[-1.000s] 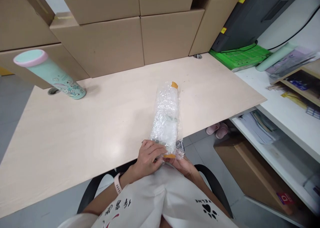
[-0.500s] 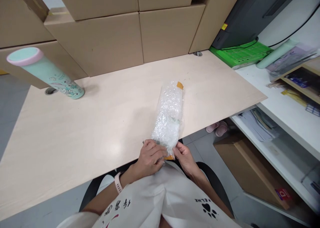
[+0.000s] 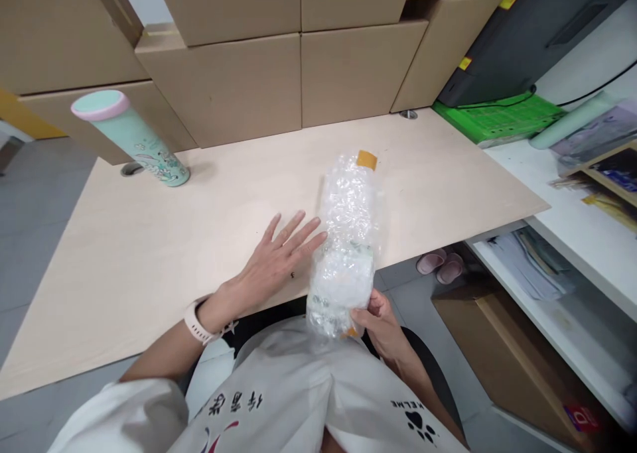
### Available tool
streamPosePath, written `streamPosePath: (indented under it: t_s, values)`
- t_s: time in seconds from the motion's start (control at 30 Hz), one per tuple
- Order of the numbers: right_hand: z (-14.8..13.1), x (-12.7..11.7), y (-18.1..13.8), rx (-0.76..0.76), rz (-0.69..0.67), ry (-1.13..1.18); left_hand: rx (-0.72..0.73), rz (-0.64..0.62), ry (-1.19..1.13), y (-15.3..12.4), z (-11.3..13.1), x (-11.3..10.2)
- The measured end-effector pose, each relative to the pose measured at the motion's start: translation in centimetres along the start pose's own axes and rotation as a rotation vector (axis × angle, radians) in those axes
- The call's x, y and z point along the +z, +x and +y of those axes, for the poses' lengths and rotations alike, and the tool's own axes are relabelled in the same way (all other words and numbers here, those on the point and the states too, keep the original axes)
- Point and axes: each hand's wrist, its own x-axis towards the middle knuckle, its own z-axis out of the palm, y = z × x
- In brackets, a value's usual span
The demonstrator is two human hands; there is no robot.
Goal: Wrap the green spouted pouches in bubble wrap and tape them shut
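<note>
A long bubble-wrapped package (image 3: 343,254) lies partly on the table, with its near end over the edge by my lap. Orange tape sticks to its far end and its near end. What is inside shows only as white with faint green marks. My right hand (image 3: 381,323) pinches the near right corner, thumb on top. My left hand (image 3: 279,260) is open, fingers spread, just left of the package over the table; its fingertips come close to the wrap, and I cannot tell whether they touch it.
A mint tumbler with a pink rim (image 3: 134,138) stands at the table's (image 3: 233,194) back left. Cardboard boxes (image 3: 358,75) are stacked along the back. To the right are a green crate (image 3: 497,118), a white shelf (image 3: 587,227) and a large carton (image 3: 507,353) below.
My left hand has let go of the package's near end and moved up and left, opening its fingers. My right hand keeps hold of the near corner. The view has shifted slightly left.
</note>
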Motion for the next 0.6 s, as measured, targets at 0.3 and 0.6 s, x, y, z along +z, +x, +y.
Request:
streamPosePath:
  t_s: [0.3,0.6]
  values:
    - [-2.1,0.2,-0.2,0.086,-0.129,-0.113,0.051,0.098,-0.092,4.0,-1.8,-2.1]
    - [-3.3,0.5,0.7,-0.138,-0.151,-0.268,-0.296,-0.145,-1.284,3.1,1.6,-4.1]
